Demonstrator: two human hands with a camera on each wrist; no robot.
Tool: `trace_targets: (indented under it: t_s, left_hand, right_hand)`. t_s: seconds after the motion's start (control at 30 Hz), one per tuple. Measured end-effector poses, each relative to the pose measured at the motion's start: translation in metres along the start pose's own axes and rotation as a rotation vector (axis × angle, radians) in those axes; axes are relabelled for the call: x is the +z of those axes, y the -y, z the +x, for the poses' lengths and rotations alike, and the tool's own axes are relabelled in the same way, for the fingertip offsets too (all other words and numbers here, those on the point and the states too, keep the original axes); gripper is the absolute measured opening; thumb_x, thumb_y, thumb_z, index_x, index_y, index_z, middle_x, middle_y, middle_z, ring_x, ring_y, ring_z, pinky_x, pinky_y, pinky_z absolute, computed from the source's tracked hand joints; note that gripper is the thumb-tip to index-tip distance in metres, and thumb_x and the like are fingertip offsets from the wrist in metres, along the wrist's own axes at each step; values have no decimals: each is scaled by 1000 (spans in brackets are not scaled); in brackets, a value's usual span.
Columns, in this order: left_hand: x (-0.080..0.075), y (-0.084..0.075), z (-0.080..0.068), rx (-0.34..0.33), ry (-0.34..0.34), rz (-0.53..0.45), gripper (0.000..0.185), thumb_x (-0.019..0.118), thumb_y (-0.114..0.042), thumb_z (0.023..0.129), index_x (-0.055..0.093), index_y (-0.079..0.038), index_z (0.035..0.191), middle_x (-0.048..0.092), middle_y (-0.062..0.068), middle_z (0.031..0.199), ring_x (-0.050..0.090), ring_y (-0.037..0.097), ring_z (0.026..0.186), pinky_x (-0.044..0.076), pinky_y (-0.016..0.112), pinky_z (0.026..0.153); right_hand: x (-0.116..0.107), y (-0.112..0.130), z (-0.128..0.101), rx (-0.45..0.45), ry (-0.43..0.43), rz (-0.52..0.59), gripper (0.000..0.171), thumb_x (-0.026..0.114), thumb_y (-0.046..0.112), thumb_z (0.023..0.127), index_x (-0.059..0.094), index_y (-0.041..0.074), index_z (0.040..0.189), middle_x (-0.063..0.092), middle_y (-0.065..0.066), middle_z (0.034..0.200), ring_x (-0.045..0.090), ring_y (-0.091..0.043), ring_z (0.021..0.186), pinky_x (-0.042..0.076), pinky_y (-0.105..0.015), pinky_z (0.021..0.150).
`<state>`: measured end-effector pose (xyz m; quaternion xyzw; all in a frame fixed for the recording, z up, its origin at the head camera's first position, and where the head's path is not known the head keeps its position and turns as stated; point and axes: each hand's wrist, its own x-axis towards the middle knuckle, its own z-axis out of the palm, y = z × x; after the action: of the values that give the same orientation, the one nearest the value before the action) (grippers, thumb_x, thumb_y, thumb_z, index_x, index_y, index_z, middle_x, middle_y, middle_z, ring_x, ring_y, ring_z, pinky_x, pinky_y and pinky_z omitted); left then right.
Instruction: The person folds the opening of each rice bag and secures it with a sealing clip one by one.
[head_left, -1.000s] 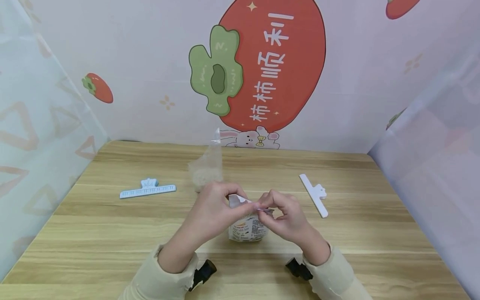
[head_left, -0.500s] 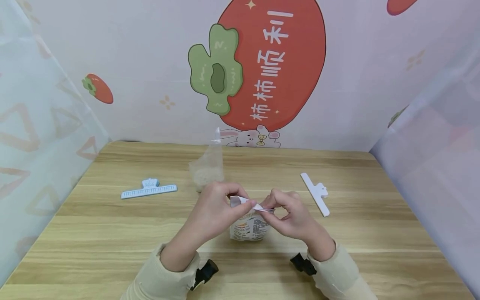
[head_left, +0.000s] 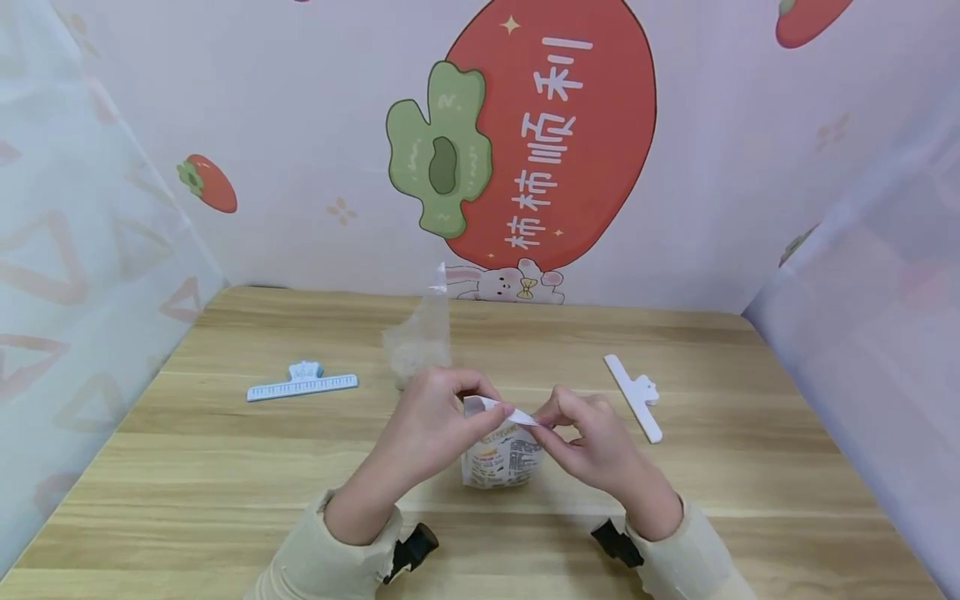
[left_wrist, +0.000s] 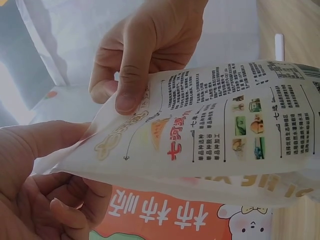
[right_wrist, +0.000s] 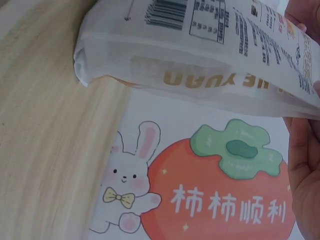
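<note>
A white printed food bag [head_left: 501, 460] stands upright on the table between both hands, its top edge drawn together. My left hand [head_left: 438, 421] pinches the left part of that edge between thumb and fingers. At the edge's right end, my right hand [head_left: 588, 435] pinches with thumb and forefinger, and a white strip of bag shows between the two hands. In the left wrist view the bag's printed face [left_wrist: 200, 120] stretches flat, one thumb lying on it. The right wrist view shows the bag's base end [right_wrist: 100, 55] with a barcode, while the hands are cut off at the right edge.
Behind my left hand stands a clear plastic bag [head_left: 420, 343] with pale contents low inside. A light blue sealing clip [head_left: 303, 383] lies at left, a white sealing clip [head_left: 636, 400] at right. Printed cloth [head_left: 300, 167] closes off the back and sides of the wooden table [head_left: 187, 483].
My right hand has shifted slightly rightward, away from the left. More of the bag's white top strip shows between them. My left hand keeps its hold, and the head view has shifted slightly.
</note>
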<state>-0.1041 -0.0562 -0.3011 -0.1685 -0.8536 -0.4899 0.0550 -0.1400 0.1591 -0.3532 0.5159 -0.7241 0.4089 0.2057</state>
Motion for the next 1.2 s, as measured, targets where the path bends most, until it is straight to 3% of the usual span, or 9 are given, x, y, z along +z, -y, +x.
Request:
trace_targets:
  t_s: [0.17,0.33,0.67,0.8,1.0,1.07,1.2]
  left_hand:
    - [2,2,1,-18,0,10,7,80,-14,83,75,-13,77,73,-3,78,52,9,62,38,19,50]
    - [2,4,2,-11,-1,29,6,81,-14,82,77,-12,78,74,-2,80,51,9,63,36,19,50]
    - [0,9,4,58,-22,69,8,81,-17,82,79,-11,80,76,0,81,51,6,64,36,19,51]
    - [-1,9,5,69,-17,82,7,82,-17,82,79,-10,81,76,0,81,54,6,68,39,19,54]
    - [-1,9,6,66,-9,83,8,82,-17,82,79,-10,81,76,0,82,57,7,70,41,19,56]
    - [-1,9,6,74,-7,82,8,81,-17,83,79,-10,82,76,0,82,57,7,70,42,19,57]
    - [-1,8,5,80,4,84,8,81,-16,83,79,-9,83,76,1,82,57,6,68,43,19,57]
  right_hand:
    - [1,0,-4,27,-13,-11,27,52,22,101,54,1,86,71,-9,74,73,-20,69,59,-20,70]
    - [-2,-1,-9,92,26,57,28,52,25,101,54,0,89,71,-10,80,73,-20,75,58,-19,75]
    - [0,-5,-12,-8,-25,-45,26,52,21,101,56,0,87,73,-11,77,72,-23,71,59,-20,70]
    - [-2,-4,-12,11,-14,10,24,58,23,99,58,2,89,73,-9,79,72,-21,72,59,-20,72]
    - [-3,0,-8,238,-1,135,5,62,9,98,63,5,100,71,-6,90,69,-11,80,58,-23,74]
    - [-2,2,-4,339,24,163,8,62,3,96,65,7,103,70,-5,93,66,-8,81,57,-24,72]
    - [0,4,4,451,76,228,12,63,0,94,70,9,99,70,-4,90,61,-8,76,55,-25,65]
